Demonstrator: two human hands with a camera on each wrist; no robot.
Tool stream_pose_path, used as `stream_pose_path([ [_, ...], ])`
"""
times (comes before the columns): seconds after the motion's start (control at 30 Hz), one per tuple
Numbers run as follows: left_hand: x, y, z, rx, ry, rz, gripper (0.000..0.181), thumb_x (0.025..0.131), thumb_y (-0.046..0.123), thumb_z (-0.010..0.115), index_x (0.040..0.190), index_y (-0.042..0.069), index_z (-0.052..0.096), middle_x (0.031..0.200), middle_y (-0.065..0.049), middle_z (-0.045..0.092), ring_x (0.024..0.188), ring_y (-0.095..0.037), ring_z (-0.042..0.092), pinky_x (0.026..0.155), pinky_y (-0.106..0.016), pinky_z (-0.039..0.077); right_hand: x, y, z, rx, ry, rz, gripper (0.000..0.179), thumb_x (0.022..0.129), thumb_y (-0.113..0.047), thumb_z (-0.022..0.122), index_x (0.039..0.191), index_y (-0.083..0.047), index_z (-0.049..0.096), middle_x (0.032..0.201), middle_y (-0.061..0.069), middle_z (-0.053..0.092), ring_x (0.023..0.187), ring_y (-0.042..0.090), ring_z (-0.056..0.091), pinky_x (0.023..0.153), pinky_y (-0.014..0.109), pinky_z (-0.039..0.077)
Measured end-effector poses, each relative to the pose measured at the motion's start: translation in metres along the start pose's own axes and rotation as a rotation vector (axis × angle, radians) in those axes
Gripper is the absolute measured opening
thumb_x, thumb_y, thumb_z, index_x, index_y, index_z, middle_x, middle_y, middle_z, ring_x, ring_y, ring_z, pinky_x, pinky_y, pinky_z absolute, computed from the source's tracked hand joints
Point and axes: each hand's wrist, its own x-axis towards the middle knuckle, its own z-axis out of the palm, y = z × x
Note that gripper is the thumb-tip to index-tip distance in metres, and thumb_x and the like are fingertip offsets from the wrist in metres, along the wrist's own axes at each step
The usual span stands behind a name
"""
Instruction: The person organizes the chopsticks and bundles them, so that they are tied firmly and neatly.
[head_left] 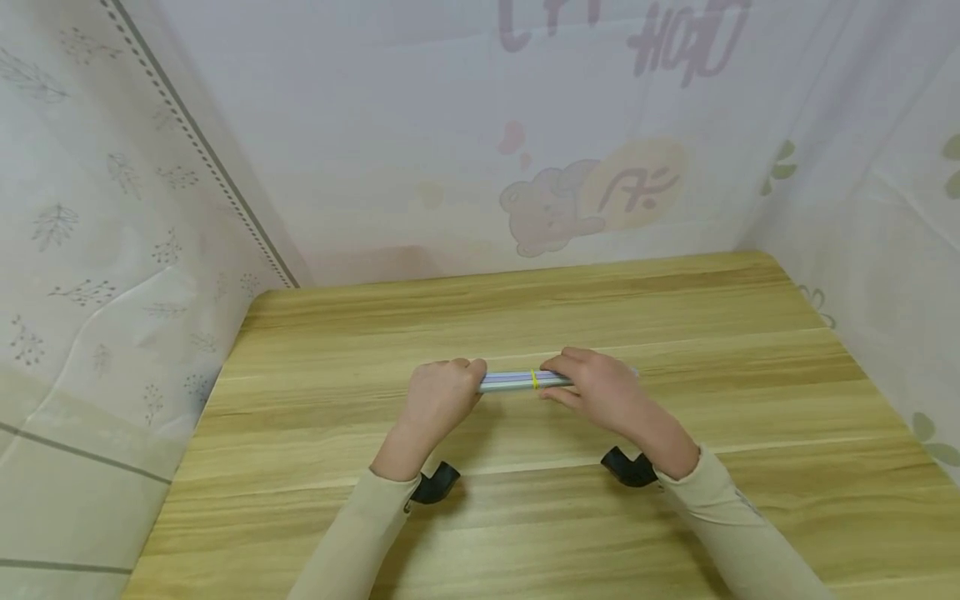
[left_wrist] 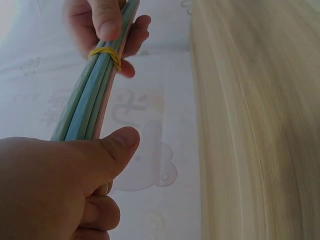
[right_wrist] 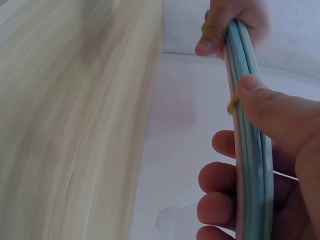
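Observation:
A bundle of slim pastel pencils (head_left: 512, 382) in green, blue, pink and lilac is held above the table, roughly level from side to side. Around it runs a yellow rubber band (left_wrist: 106, 53). My left hand (head_left: 444, 396) grips one end of the bundle, fingers wrapped round it and thumb lying along it, as the left wrist view shows. At the other part, my right hand (head_left: 600, 392) holds the pencils between its thumb, placed close by the band, and the fingers behind. The pencil tips at both ends are mostly hidden by the hands.
Below is a wood-grain table (head_left: 525, 533), its rounded back edge near a pale printed curtain (head_left: 390, 150). More printed cloth hangs at left and right. Black curved pieces (head_left: 437, 483) sit at both sleeve cuffs.

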Motion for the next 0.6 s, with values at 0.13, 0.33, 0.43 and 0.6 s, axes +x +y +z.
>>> stream_pose_path([
  [0.13, -0.001, -0.003, 0.001, -0.007, -0.012, -0.01, 0.031, 0.073, 0.019, 0.082, 0.069, 0.012, 0.053, 0.053, 0.003, 0.049, 0.044, -0.007, 0.031, 0.036, -0.023, 0.031, -0.005, 0.007, -0.003, 0.005, -0.007, 0.029, 0.031, 0.083, -0.031, 0.073, 0.105, -0.008, 0.07, 0.091, 0.002, 0.069, 0.069, 0.009, 0.06, 0.061, 0.025, 0.05],
  [0.33, -0.002, -0.004, 0.003, -0.011, -0.013, -0.005, 0.031, 0.073, 0.019, 0.082, 0.069, 0.011, 0.052, 0.053, 0.003, 0.048, 0.044, -0.007, 0.032, 0.036, -0.023, 0.031, -0.012, 0.014, -0.006, 0.036, -0.002, 0.049, 0.029, 0.083, -0.029, 0.074, 0.104, -0.009, 0.071, 0.087, -0.001, 0.066, 0.063, 0.003, 0.05, 0.058, 0.022, 0.046],
  [0.43, -0.003, -0.005, 0.004, -0.009, -0.002, -0.004, 0.031, 0.073, 0.019, 0.082, 0.069, 0.011, 0.053, 0.053, 0.003, 0.047, 0.044, -0.007, 0.032, 0.036, -0.023, 0.031, -0.015, 0.018, -0.006, 0.045, 0.01, 0.051, 0.029, 0.083, -0.03, 0.074, 0.104, -0.01, 0.071, 0.088, -0.001, 0.067, 0.063, 0.003, 0.051, 0.06, 0.023, 0.047],
  [0.6, -0.003, -0.006, 0.004, -0.002, 0.038, 0.002, 0.03, 0.073, 0.018, 0.082, 0.069, 0.011, 0.054, 0.052, 0.003, 0.046, 0.043, -0.007, 0.033, 0.036, -0.022, 0.031, -0.019, 0.023, -0.007, 0.074, 0.005, 0.077, 0.028, 0.083, -0.028, 0.073, 0.105, -0.011, 0.071, 0.093, 0.001, 0.069, 0.071, 0.007, 0.059, 0.066, 0.028, 0.05],
])
